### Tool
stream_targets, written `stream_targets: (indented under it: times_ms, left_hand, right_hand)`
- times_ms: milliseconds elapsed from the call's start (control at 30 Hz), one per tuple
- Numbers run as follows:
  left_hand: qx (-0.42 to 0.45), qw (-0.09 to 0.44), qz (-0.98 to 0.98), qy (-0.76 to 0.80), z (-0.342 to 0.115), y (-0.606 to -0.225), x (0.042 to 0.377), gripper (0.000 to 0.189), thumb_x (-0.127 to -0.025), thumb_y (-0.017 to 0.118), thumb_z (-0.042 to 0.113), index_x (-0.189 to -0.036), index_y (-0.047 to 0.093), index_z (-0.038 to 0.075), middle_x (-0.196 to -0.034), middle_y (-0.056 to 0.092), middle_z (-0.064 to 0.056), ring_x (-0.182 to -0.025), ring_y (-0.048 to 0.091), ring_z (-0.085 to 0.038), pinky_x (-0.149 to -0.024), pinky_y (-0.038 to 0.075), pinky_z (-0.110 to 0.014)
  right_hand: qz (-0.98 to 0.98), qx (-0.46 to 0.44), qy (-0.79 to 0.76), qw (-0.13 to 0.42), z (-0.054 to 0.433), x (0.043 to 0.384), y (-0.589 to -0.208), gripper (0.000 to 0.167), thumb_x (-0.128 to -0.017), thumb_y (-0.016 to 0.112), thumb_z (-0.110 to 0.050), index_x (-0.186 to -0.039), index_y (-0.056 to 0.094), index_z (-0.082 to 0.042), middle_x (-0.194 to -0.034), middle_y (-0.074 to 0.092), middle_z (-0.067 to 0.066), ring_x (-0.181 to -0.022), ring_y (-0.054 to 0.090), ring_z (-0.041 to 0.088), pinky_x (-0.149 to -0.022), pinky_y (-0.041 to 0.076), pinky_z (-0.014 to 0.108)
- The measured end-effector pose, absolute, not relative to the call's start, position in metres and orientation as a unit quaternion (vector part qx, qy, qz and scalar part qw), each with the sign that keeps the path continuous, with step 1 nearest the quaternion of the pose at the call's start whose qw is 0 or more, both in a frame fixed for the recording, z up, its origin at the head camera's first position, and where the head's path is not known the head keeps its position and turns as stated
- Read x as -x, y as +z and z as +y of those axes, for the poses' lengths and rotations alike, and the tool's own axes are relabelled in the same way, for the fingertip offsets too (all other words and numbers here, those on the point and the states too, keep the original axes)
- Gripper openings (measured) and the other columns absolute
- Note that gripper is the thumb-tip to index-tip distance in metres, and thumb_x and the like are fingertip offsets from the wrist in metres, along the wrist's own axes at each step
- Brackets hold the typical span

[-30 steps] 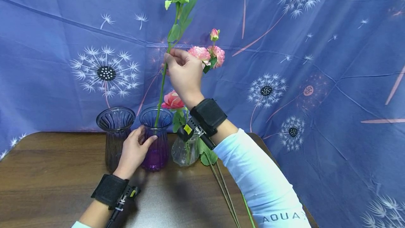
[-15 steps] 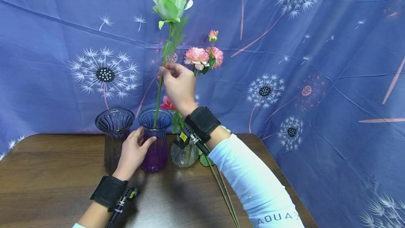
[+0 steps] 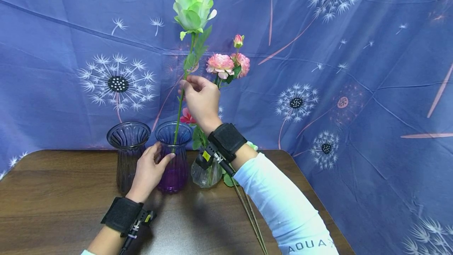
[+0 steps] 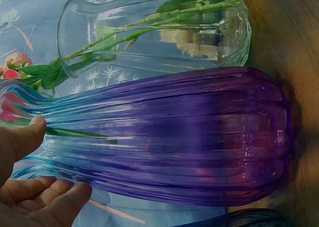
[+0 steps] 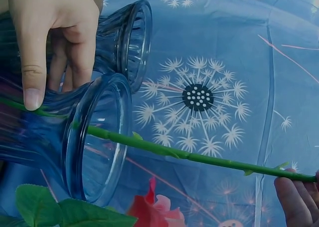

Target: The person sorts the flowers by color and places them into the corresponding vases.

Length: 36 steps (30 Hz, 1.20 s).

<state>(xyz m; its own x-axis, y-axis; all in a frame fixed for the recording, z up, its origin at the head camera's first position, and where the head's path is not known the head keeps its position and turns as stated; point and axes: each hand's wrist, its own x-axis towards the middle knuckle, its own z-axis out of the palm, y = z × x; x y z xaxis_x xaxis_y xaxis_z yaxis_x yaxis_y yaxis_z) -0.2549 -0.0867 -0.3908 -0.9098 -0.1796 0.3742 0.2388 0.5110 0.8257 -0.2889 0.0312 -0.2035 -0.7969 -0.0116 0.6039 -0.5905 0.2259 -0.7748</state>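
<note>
A green artificial rose (image 3: 194, 13) stands nearly upright, its stem (image 5: 194, 157) passing through the mouth of a blue-to-purple ribbed glass vase (image 3: 172, 172). The stem's lower end shows inside the vase's upper half in the left wrist view. My right hand (image 3: 203, 99) pinches the stem below its leaves. With thumb and fingers on either side, my left hand (image 3: 150, 168) holds the vase by its neck; the thumb (image 5: 33, 82) lies against the glass in the right wrist view.
A dark grey glass vase (image 3: 129, 160) stands close on the left. To the right is a clear vase (image 4: 199, 32) with pink flowers (image 3: 220, 65). Loose stems (image 3: 251, 219) lie on the wooden table (image 3: 63, 200), before a blue dandelion-print cloth (image 3: 269, 101).
The right hand has come down with the green rose, lowering its stem further into the purple vase, then shifted only slightly. The left hand has stayed at the vase neck.
</note>
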Motion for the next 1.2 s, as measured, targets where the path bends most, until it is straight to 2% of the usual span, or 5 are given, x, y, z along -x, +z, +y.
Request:
stream_targets:
  times_ms: [133, 333, 567, 1067, 1200]
  left_hand:
    - [0.017, 0.211, -0.844, -0.493, -0.087, -0.39, 0.255, 0.057, -0.088, 0.065, 0.019, -0.132, 0.043, -0.011, -0.129, 0.049, -0.028, -0.117, 0.054, -0.041, -0.099, 0.048, -0.047]
    - [0.018, 0.202, -0.847, -0.492, -0.088, -0.388, 0.254, 0.058, -0.089, 0.064, 0.019, -0.134, 0.041, -0.011, -0.132, 0.047, -0.028, -0.119, 0.052, -0.042, -0.1, 0.047, -0.048]
    - [0.021, 0.207, -0.847, -0.49, -0.088, -0.388, 0.255, 0.058, -0.089, 0.064, 0.019, -0.134, 0.041, -0.011, -0.131, 0.048, -0.028, -0.117, 0.053, -0.042, -0.098, 0.048, -0.048]
    - [0.017, 0.203, -0.848, -0.489, -0.087, -0.387, 0.253, 0.057, -0.089, 0.064, 0.019, -0.132, 0.042, -0.011, -0.131, 0.048, -0.029, -0.119, 0.052, -0.042, -0.1, 0.046, -0.048]
    - [0.022, 0.221, -0.846, -0.484, -0.087, -0.389, 0.252, 0.055, -0.088, 0.065, 0.018, -0.13, 0.044, -0.011, -0.127, 0.051, -0.03, -0.116, 0.054, -0.042, -0.097, 0.048, -0.048]
  right_hand:
    - [-0.747, -0.199, 0.585, 0.245, 0.03, 0.289, -0.205, 0.022, -0.09, 0.061, -0.009, -0.105, 0.066, 0.006, -0.086, 0.071, 0.017, -0.069, 0.069, 0.024, -0.059, 0.057, 0.023]
    - [-0.754, -0.184, 0.583, 0.239, 0.03, 0.289, -0.208, 0.02, -0.09, 0.062, -0.011, -0.104, 0.067, 0.002, -0.084, 0.072, 0.015, -0.068, 0.069, 0.021, -0.053, 0.056, 0.023]
    - [-0.755, -0.184, 0.585, 0.232, 0.031, 0.29, -0.212, 0.022, -0.091, 0.061, -0.011, -0.107, 0.066, 0.003, -0.088, 0.072, 0.016, -0.075, 0.07, 0.021, -0.062, 0.057, 0.022]
    - [-0.766, -0.187, 0.571, 0.229, 0.031, 0.289, -0.222, 0.02, -0.091, 0.06, -0.012, -0.103, 0.067, 0.003, -0.085, 0.072, 0.016, -0.07, 0.069, 0.021, -0.049, 0.052, 0.019]
    - [-0.764, -0.183, 0.581, 0.213, 0.032, 0.289, -0.226, 0.022, -0.092, 0.059, -0.012, -0.107, 0.065, 0.003, -0.089, 0.07, 0.016, -0.075, 0.07, 0.023, -0.057, 0.057, 0.023]
